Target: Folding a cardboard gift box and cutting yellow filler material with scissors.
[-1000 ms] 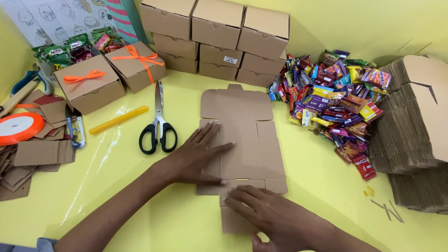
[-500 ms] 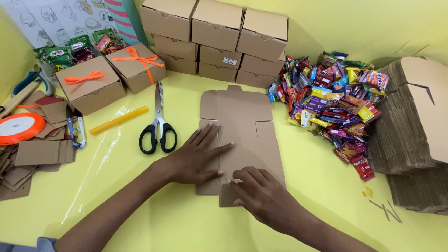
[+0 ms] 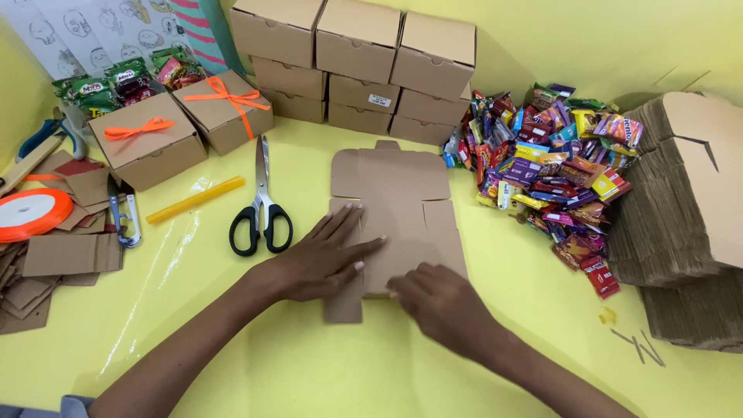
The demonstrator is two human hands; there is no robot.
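Observation:
A flat brown cardboard box blank (image 3: 402,201) lies on the yellow table (image 3: 309,364) in the middle. My left hand (image 3: 321,259) rests flat on its left side, fingers spread and pointing right. My right hand (image 3: 441,306) presses on the blank's near edge, where a flap is folded over. Neither hand grips anything.
Black-handled scissors (image 3: 261,213) and a yellow stick (image 3: 195,200) lie left of the blank. Two boxes with orange bows (image 3: 147,143) stand at far left, stacked plain boxes (image 3: 356,62) behind. A heap of wrapped sweets (image 3: 549,166) and stacked flat blanks (image 3: 681,224) are right. Orange ribbon roll (image 3: 31,213) at left edge.
My right hand has slid up from the near flap onto the blank's lower edge, folding that flap over. My left hand has stayed pressed on the blank.

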